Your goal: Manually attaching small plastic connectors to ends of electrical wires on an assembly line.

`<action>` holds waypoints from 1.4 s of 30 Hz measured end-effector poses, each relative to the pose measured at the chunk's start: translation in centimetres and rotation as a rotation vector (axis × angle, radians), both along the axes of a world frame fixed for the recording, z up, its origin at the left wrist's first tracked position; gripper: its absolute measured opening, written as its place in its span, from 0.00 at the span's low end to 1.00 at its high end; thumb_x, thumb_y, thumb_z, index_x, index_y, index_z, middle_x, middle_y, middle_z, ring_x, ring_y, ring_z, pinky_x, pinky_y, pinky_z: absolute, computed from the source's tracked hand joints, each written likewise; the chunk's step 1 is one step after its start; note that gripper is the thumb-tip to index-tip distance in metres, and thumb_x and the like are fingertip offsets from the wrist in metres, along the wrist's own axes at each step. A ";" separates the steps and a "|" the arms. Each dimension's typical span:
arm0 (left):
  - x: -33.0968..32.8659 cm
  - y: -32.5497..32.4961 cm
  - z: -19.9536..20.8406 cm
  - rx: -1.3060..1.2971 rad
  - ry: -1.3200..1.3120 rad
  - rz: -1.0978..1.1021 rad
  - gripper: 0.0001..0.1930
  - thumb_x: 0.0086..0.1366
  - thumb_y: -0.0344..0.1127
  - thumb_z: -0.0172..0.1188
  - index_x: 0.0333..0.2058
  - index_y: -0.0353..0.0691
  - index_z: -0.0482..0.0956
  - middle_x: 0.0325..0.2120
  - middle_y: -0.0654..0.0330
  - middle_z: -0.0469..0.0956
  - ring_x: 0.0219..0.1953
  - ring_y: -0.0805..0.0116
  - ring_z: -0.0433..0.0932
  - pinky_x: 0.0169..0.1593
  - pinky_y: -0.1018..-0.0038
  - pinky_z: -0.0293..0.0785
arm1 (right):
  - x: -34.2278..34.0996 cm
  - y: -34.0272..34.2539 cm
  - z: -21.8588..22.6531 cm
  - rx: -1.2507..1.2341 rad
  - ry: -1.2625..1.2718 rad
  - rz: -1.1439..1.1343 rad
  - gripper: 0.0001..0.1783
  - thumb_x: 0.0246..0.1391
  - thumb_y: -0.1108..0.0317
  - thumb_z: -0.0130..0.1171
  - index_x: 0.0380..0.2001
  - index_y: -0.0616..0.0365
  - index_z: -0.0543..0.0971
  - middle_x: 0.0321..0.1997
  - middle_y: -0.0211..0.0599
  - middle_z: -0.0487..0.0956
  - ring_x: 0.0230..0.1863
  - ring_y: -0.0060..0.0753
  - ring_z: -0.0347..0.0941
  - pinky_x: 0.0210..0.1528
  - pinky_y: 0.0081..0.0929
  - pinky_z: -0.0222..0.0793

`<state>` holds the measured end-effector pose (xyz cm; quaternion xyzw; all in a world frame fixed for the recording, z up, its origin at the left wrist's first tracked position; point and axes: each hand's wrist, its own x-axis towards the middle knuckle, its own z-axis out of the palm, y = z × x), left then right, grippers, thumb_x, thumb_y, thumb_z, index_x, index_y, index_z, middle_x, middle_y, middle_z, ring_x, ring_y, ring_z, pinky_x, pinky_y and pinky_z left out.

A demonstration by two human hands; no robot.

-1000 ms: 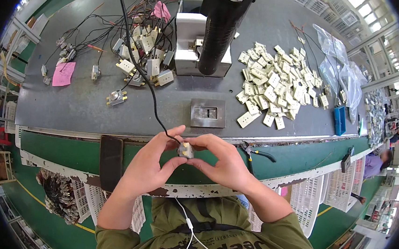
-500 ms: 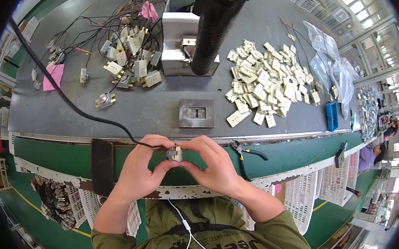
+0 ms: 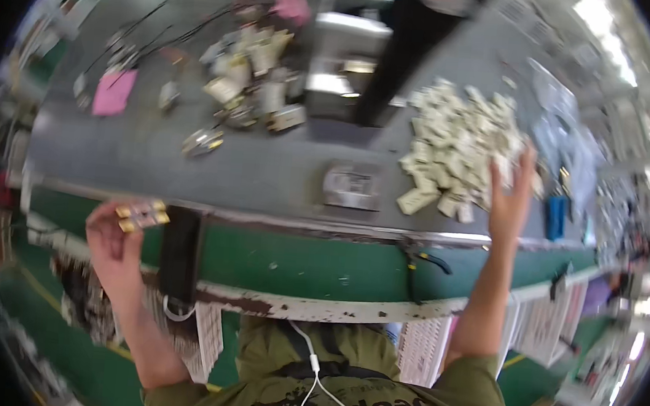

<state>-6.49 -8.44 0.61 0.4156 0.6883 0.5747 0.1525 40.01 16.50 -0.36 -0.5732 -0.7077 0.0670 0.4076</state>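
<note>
Raised above the left end of the bench's front edge, my left hand [image 3: 113, 244] pinches a small electrical part [image 3: 141, 216] with brass-coloured ends; blur hides its finer detail. My right hand [image 3: 510, 202] reaches forward at the right side of a heap of cream plastic pieces [image 3: 460, 141]. Its fingers are spread and nothing shows between them. Whether the fingertips touch the pieces I cannot tell. Between my hands, a square metal block [image 3: 352, 186] with a recess sits near the front of the grey bench [image 3: 265, 187].
A black-columned bench machine [image 3: 346, 79] stands behind the block. Left of it lie wired connectors [image 3: 255, 75] and a pink scrap [image 3: 114, 92]. Pliers [image 3: 415, 267] and a dark phone-like slab [image 3: 180, 253] rest along the green front strip. Clear bags [image 3: 568, 123] and a blue holder [image 3: 557, 217] are at right.
My hands, earlier together at the front centre around a small part with a black cable beside it, have parted. The left moved left with a part; the right went to the cream heap. The view shifted.
</note>
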 end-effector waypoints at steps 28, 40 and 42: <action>-10.9 -6.9 -7.7 0.050 0.115 0.662 0.17 0.68 0.37 0.55 0.52 0.34 0.69 0.49 0.53 0.72 0.51 0.62 0.72 0.58 0.69 0.67 | -7.2 -9.1 -3.8 -0.248 0.450 0.355 0.24 0.62 0.78 0.47 0.62 0.64 0.62 0.65 0.42 0.66 0.55 0.31 0.71 0.57 0.27 0.68; 2.9 10.9 -0.5 -0.443 0.744 -0.293 0.19 0.54 0.39 0.67 0.42 0.38 0.76 0.35 0.56 0.76 0.38 0.60 0.76 0.45 0.67 0.72 | -10.2 -11.0 -2.0 -0.341 0.328 0.693 0.21 0.55 0.85 0.51 0.52 0.62 0.73 0.51 0.42 0.77 0.47 0.32 0.76 0.49 0.26 0.72; 6.4 8.9 2.8 -0.542 0.526 -0.423 0.19 0.54 0.42 0.67 0.41 0.39 0.76 0.33 0.56 0.77 0.33 0.62 0.78 0.39 0.68 0.74 | -10.4 -11.5 -1.5 -0.530 0.246 0.794 0.17 0.54 0.81 0.56 0.48 0.61 0.77 0.47 0.43 0.79 0.46 0.37 0.77 0.51 0.30 0.71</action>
